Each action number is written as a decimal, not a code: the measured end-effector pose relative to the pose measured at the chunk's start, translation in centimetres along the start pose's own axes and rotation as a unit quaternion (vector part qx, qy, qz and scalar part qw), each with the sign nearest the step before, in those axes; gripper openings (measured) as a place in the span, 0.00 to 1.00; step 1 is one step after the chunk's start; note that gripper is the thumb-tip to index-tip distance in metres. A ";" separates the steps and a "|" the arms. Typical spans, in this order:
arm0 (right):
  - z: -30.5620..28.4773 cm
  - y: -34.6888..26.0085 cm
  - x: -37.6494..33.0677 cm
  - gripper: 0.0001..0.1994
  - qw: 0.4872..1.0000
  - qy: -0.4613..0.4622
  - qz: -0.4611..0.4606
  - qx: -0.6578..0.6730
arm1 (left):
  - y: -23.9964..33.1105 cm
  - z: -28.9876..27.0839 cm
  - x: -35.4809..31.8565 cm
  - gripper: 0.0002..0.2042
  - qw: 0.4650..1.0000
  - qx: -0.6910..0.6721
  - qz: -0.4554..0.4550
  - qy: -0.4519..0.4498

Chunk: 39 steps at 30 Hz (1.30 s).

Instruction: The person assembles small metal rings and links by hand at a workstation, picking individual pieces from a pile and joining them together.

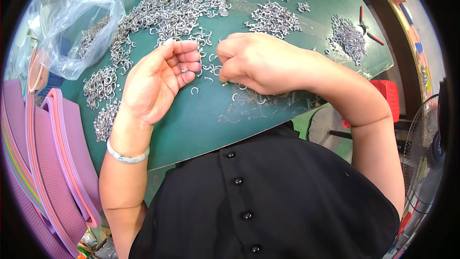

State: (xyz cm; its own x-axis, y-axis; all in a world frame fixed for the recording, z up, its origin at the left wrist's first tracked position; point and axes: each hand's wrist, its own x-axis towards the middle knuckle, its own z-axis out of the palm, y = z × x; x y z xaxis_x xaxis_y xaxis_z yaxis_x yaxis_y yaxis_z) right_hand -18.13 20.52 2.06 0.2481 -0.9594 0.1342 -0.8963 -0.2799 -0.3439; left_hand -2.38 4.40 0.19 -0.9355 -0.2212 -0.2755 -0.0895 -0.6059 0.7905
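Note:
My left hand (158,74) is palm up over the table, its fingers curled and the thumb against the index finger. A small grey metal piece (184,70) shows against its curled fingers. To its right, my right hand (261,62) is back up and closed, fingertips pinched low over the table; whatever they hold is hidden. Between and below the hands lie loose C-shaped metal rings (194,90). A large heap of such grey rings (167,12) spreads beyond my left hand. A smaller heap (275,19) lies just past my right hand.
On the green table (211,129), a pile of small pieces (349,38) lies at right beside red-handled pliers (369,29). More piles (100,86) line the left edge. A clear plastic bag (86,29), purple baskets (72,148), a fan (424,148) and a red stool (387,98) surround it.

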 end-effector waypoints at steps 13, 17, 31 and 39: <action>-1.0 0.6 -1.8 0.01 0.997 0.056 0.058 -0.008 | -0.1 -0.3 -0.4 0.18 0.999 0.037 0.020 -0.002; -0.5 0.8 -1.1 0.01 0.996 0.073 0.051 -0.031 | -0.1 -0.3 -0.5 0.18 0.999 0.038 0.020 0.005; 0.5 1.5 -0.9 0.04 0.995 0.087 0.035 -0.026 | -0.4 0.0 -0.5 0.17 0.999 0.046 0.016 0.005; 0.2 1.6 -0.9 0.04 0.994 0.097 0.043 -0.004 | -0.4 0.2 -0.5 0.16 0.999 0.041 0.006 -0.001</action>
State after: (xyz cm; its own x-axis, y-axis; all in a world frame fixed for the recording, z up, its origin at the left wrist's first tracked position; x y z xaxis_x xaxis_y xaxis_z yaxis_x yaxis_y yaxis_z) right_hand -19.73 20.94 1.16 0.0951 -0.9549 0.2812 -0.9144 -0.1955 -0.3544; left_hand -1.92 4.94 0.13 -0.9375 -0.2256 -0.2649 -0.1066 -0.5386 0.8358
